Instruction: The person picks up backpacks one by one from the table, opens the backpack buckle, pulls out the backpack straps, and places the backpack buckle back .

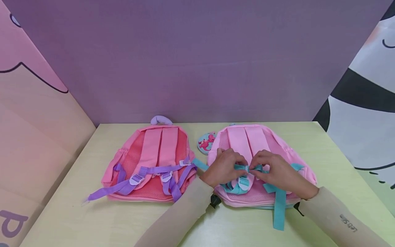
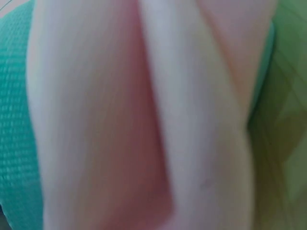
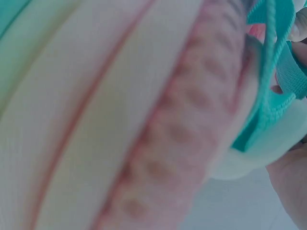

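A light pink backpack [image 1: 240,142] lies with its shoulder straps facing up on the right side of the table. Teal webbing straps [image 1: 240,167] cross its lower back and bunch into a small knot between the hands. The left hand [image 1: 224,167] pinches the webbing from the left with thumb and fingertips. From the right, the right hand [image 1: 276,169] pinches it close to the knot. One loose teal strap end [image 1: 279,211] hangs over the bag's lower edge. Blurred pale folds fill most of the left wrist view; teal webbing [image 3: 278,57] loops at the right wrist view's edge.
Left of it lies a coral-pink backpack [image 1: 151,144] with purple straps [image 1: 117,188] joined across its back. A round printed tag [image 1: 204,142] sits between the two bags. Purple panel [image 1: 197,61] stands behind the table [image 1: 123,223], with printed panels at both sides.
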{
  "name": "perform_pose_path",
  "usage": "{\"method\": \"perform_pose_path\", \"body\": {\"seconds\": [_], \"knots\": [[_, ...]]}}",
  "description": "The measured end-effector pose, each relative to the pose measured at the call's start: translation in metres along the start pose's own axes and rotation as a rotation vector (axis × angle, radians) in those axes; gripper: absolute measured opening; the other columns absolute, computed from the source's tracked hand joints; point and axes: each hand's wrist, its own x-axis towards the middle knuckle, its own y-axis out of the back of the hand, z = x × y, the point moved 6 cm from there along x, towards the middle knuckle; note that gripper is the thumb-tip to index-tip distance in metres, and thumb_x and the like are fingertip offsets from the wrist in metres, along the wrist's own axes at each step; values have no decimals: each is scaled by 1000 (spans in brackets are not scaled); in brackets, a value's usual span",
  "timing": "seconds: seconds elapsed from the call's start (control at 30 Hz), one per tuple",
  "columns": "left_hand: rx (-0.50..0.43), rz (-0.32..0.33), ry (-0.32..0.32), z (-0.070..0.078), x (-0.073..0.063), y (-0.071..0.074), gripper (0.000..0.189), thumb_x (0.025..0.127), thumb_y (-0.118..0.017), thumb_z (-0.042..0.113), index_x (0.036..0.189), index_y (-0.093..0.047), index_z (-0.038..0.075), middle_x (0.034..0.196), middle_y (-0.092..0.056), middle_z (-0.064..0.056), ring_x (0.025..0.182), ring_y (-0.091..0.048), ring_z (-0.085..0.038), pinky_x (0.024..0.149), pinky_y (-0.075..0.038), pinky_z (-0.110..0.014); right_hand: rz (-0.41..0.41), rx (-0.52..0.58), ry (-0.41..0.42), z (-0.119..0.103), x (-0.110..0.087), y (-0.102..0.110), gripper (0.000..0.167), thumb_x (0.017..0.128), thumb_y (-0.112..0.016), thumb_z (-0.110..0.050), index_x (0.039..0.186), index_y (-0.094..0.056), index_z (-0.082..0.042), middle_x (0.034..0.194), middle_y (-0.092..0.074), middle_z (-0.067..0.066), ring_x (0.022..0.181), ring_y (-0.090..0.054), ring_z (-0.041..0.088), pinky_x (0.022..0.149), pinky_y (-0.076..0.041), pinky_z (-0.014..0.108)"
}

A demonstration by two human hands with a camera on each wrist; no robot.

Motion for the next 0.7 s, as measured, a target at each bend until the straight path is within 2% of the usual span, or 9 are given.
{"method": "perform_pose_path", "body": {"seconds": [0.17,0.3,0.57,0.7], "knots": [[6,-6,4,-1,0,-1,28,76,-78,39,99,-73,24,88,-62,20,88,-46,3,79,-28,-29,28,-12,-6,-2,0,2,25,73,-79,-1,80,-67,-22,84,-57,-15,77,-53,5,65,-49,24],[16,-12,3,-2,-1,-2,28,77,-77,39,100,-73,25,89,-63,19,88,-46,3,79,-28,-28,30,-16,-33,-2,-2,5,25,73,-79,-1,81,-66,-21,86,-58,-15,77,-53,5,65,-49,26],[42,-24,10,-1,-1,-2,29,78,-76,39,102,-73,23,90,-63,18,87,-46,2,78,-27,-28,18,-48,-29,0,0,3,25,73,-80,-6,87,-66,-21,86,-57,-16,76,-52,3,67,-49,27],[39,-28,17,-1,0,-2,30,78,-76,39,103,-73,22,90,-63,18,87,-46,2,77,-28,-28,12,-52,-20,1,3,1,22,73,-80,-6,82,-67,-21,82,-56,-18,72,-51,3,64,-49,28]]}}
